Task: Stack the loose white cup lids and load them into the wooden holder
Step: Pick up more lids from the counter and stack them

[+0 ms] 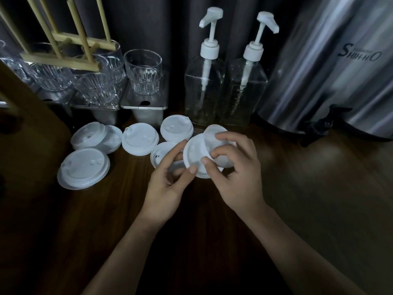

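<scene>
Along the back-left corner of the counter (106, 220) the wooden holder (63, 39) leans over a row of glass cups (142, 73), and no lid shows in the part of it in view. Just in front, six loose lids (84, 168) lie flat toward the back edge, two of them overlapping and one partly under the left grip (168, 184). That grip pinches the rim of a front lid (194, 154) between thumb and forefinger, raised off the counter near its middle. The right grip (236, 173) curls its fingers over a rear lid (212, 129), thumb pressed on the front one, so the two look about to be nested. These lids are probably thin, light and springy, easily warped by a squeeze across the dome, so the rim is the place to hold. Behind stand two pump bottles (204, 86), with a steel urn (331, 67) at the back-right corner.
</scene>
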Action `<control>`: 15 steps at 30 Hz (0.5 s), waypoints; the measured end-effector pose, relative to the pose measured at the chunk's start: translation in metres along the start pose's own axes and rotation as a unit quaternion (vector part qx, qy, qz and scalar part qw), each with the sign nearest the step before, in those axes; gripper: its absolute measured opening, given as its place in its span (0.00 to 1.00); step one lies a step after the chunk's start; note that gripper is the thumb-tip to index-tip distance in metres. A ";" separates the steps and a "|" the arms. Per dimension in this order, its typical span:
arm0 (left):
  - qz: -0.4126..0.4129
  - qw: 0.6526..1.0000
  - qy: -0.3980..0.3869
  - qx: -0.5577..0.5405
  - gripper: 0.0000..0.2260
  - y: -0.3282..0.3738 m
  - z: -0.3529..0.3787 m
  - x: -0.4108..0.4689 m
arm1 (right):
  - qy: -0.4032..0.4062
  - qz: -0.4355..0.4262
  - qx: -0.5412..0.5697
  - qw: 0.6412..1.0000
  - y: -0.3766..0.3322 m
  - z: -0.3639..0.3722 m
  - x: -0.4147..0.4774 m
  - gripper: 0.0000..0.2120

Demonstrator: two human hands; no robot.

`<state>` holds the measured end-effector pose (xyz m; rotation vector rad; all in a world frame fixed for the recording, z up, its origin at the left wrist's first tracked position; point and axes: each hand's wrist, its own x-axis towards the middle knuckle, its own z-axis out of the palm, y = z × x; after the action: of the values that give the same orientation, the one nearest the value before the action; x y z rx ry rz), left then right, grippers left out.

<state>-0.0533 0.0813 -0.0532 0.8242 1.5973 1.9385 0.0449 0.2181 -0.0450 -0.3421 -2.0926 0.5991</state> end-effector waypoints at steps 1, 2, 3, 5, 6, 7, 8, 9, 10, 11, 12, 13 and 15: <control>-0.001 1.000 -0.006 -0.007 0.23 0.000 0.000 0.000 | -0.005 -0.006 -0.003 1.000 -0.001 0.003 0.001 0.09; -0.001 1.000 -0.011 -0.014 0.23 0.000 0.000 0.000 | -0.011 -0.012 -0.006 1.000 -0.002 0.006 0.001 0.09; -0.003 1.000 -0.012 -0.021 0.22 0.000 0.000 0.000 | -0.017 -0.017 -0.007 1.000 -0.002 0.007 0.001 0.09; -0.004 0.999 -0.011 -0.031 0.21 0.001 -0.001 0.001 | -0.024 -0.026 -0.018 0.999 -0.001 0.009 0.000 0.08; -0.003 0.999 -0.011 -0.034 0.20 0.000 -0.001 0.002 | -0.027 -0.029 -0.028 0.999 -0.001 0.009 -0.001 0.08; -0.002 0.999 -0.011 -0.036 0.20 0.000 -0.001 0.002 | -0.034 -0.031 -0.041 0.998 -0.001 0.008 -0.002 0.09; -0.002 0.999 -0.010 -0.040 0.20 -0.001 -0.002 0.002 | -0.045 -0.033 -0.050 0.997 -0.001 0.008 -0.004 0.09; -0.004 0.999 -0.009 -0.047 0.20 -0.002 -0.002 0.003 | -0.060 -0.036 -0.055 0.996 0.000 0.007 -0.005 0.09; -0.008 0.999 -0.008 -0.052 0.20 -0.003 -0.003 0.003 | -0.077 -0.040 -0.056 0.995 0.000 0.006 -0.007 0.10; -0.012 0.998 -0.006 -0.054 0.20 -0.004 -0.004 0.003 | -0.092 -0.043 -0.053 0.993 0.001 0.006 -0.009 0.11; -0.016 0.998 -0.005 -0.054 0.21 -0.004 -0.005 0.003 | -0.101 -0.045 -0.049 0.993 0.002 0.005 -0.011 0.12; -0.020 0.998 -0.006 -0.054 0.21 -0.006 -0.006 0.004 | -0.105 -0.044 -0.047 0.992 0.002 0.005 -0.012 0.13; -0.027 0.998 -0.008 -0.062 0.21 -0.008 -0.007 0.005 | -0.101 -0.038 -0.047 0.993 0.004 0.003 -0.012 0.14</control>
<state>-0.0615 0.0816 -0.0618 0.7371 1.4589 1.9650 0.0488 0.2147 -0.0572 -0.2626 -2.3233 0.5086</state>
